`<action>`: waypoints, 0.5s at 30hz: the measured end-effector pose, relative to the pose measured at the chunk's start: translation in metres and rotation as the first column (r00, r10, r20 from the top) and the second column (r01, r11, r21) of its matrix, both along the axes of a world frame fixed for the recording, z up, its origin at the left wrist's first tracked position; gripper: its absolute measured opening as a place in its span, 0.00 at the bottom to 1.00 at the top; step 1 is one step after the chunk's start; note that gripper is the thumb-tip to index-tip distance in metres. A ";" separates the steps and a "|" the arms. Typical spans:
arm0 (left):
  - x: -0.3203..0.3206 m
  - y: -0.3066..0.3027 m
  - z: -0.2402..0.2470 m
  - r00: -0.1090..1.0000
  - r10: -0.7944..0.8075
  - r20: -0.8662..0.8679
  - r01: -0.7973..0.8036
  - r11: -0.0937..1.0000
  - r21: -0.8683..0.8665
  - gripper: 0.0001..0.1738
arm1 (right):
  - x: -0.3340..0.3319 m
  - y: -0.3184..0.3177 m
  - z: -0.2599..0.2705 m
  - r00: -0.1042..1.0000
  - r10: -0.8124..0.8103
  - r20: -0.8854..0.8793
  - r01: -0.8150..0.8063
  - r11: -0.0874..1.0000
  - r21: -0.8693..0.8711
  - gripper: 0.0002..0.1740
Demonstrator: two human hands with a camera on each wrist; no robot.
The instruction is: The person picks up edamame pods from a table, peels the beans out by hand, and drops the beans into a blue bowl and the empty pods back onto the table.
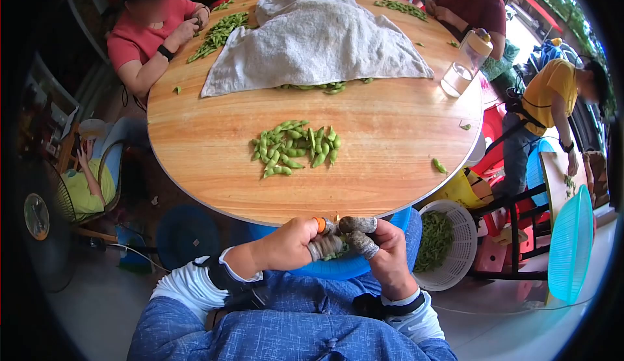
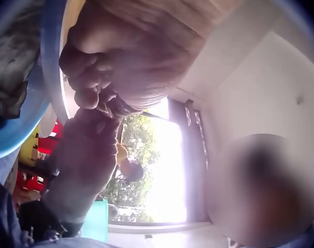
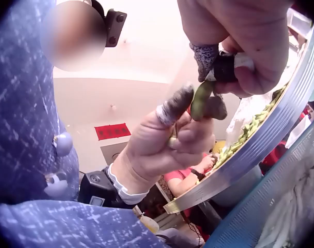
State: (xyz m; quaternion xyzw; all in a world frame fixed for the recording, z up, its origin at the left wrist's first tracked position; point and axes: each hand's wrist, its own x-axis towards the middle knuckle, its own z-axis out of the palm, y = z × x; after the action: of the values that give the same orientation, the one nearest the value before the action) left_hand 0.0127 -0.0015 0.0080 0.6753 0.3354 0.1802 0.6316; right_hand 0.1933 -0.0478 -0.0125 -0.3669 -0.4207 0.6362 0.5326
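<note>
Close in front of the body, at the table's near edge, the two hands meet over a blue basin point(image 1: 354, 268). A green edamame pod point(image 3: 201, 102) shows between them in the right wrist view. My left hand point(image 1: 286, 245) pinches it between wrapped thumb and finger; an orange band point(image 1: 320, 224) circles one digit. From the other side, my right hand point(image 1: 392, 257) pinches the pod's upper end with fingertips in grey and dark covers. Beyond the hands, a loose heap of edamame pods point(image 1: 286, 149) lies on the round wooden table point(image 1: 201, 143).
A grey-white cloth point(image 1: 318, 42) covers more pods mid-table. A clear bottle point(image 1: 460, 75) stands to its right. Right of the lap sits a white basket point(image 1: 465, 247) with pods inside. Other people sit around the table, and one in yellow point(image 1: 552, 91) stands at right.
</note>
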 end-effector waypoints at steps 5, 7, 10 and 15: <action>0.004 -0.002 0.007 0.955 0.150 0.255 -0.020 0.893 -0.449 0.11 | -0.003 -0.002 0.003 0.996 -0.081 0.035 0.080 0.997 0.006 0.13; 0.000 -0.003 -0.003 0.936 0.203 0.287 -0.038 0.870 -0.492 0.07 | -0.004 -0.004 0.005 0.995 -0.097 -0.003 0.097 0.994 -0.040 0.14; 0.000 -0.004 -0.007 0.920 0.244 0.308 -0.060 0.862 -0.502 0.06 | 0.000 -0.010 0.006 0.996 0.041 -0.078 -0.051 0.989 -0.138 0.14; 0.002 -0.004 -0.008 0.945 0.200 0.259 -0.085 0.915 -0.395 0.06 | -0.002 -0.010 0.003 0.978 0.072 -0.194 -0.111 0.974 -0.195 0.13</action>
State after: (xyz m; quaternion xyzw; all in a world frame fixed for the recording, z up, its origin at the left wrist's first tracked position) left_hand 0.0143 -0.0060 0.0004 0.4796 0.3150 0.2564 0.7779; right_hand 0.1914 -0.0579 -0.0093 -0.3390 -0.3179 0.7316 0.4988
